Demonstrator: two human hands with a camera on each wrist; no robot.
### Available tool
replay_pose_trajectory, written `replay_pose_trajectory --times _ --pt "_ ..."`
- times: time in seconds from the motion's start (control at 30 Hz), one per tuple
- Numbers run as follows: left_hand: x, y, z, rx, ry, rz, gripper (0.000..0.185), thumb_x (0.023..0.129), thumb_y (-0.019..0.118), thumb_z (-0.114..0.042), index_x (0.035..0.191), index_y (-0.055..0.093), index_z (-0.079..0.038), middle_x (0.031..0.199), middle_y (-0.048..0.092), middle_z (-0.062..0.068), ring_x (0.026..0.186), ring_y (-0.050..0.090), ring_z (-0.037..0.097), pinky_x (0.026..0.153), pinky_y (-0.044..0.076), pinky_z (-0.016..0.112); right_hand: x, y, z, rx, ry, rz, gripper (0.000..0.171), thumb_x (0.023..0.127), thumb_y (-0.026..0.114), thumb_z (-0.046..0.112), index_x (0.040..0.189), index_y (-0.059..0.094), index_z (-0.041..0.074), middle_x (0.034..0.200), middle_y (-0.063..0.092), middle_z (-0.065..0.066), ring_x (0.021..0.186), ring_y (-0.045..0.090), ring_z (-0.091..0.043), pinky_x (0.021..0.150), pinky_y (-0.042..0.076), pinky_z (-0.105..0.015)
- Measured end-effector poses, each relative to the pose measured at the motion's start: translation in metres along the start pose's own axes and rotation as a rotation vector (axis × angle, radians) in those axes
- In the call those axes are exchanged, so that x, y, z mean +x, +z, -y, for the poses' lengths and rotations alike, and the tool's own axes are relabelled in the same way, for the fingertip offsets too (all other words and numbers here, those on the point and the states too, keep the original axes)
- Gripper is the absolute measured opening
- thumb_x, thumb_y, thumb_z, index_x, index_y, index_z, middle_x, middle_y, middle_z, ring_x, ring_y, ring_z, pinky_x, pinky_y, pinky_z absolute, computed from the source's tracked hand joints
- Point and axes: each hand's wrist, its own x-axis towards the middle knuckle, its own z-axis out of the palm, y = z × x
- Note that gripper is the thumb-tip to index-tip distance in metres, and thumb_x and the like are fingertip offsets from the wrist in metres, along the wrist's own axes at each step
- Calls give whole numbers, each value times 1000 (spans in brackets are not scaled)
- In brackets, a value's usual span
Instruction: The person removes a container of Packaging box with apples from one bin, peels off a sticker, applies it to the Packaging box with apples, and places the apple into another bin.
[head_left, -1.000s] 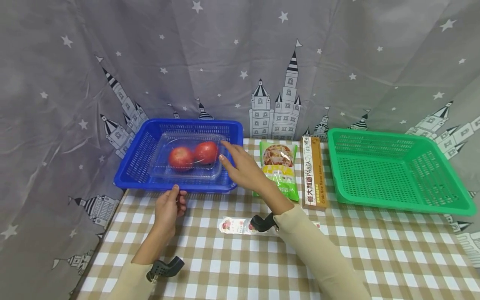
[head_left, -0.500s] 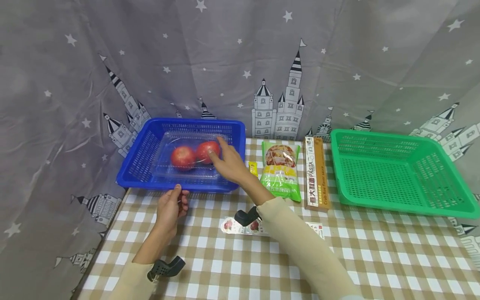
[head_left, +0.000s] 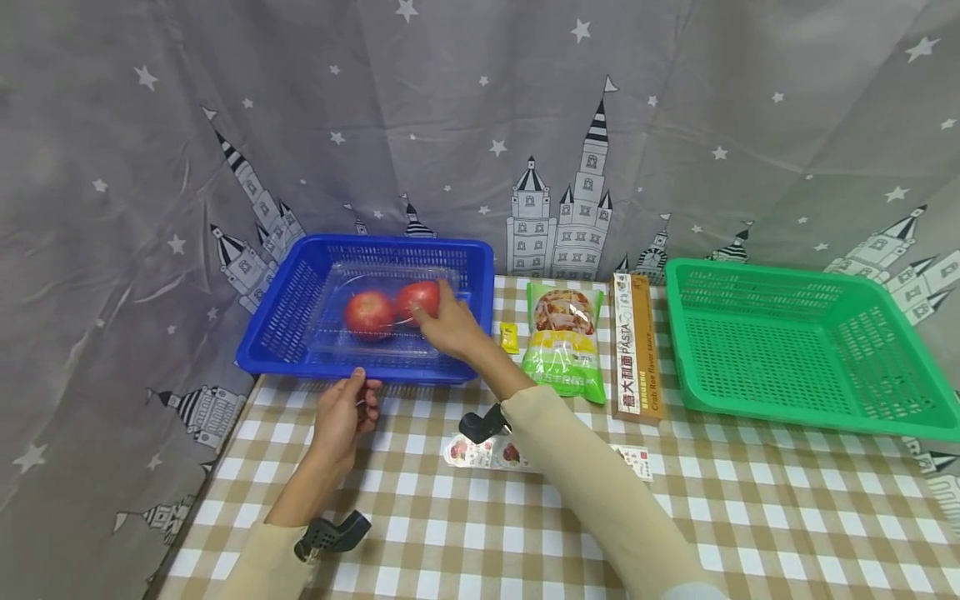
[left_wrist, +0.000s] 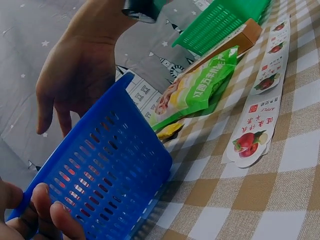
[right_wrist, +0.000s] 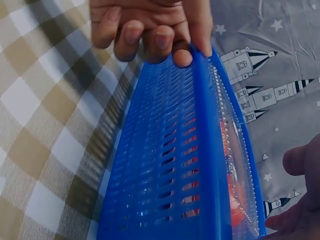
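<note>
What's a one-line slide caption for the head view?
Left hand grips blue basket rim; right hand reaches clear box of tomatoes.

Blue basket (head_left: pixel 281 321) perforated plastic; clamshell box (head_left: pixel 330 321) clear glossy plastic.

Head view: looks forward and down across the table (head_left: pixel 480 533), taking in both baskets from some way back.
Left wrist view: low, close beside the blue basket (left_wrist: pixel 107 180), facing right.
Right wrist view: close, along the same basket's front wall.
</note>
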Motion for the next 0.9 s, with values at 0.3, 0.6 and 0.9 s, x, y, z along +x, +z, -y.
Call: replay_pose_trajectory --times 0.3,0.6,0.9 --pt "0 -1 1 -28 5 15 34 106 45 -31 87 63 -9 66 51 -5 54 48 6 46 38 16 3 6 1 110 95 17 72 101 53 34 156 19 4 146 44 -22 136 39 -34 111 32 -44" --pt "-1 -2 0 -56 8 33 34 106 45 -29 86 64 -9 66 51 -3 54 47 7 45 37 17 2 11 1 311 81 36 67 95 64 18 153 32 9 141 49 -19 128 47 -31 107 37 -44" --pt "-1 -1 -1 -66 -3 45 34 106 45 -30 86 64 -9 66 51 -3 54 47 7 44 36 17 5 19 3 371 88 -87 61 90 70 10 146 46 13 135 55 -16 121 52 -28 103 41 -41"
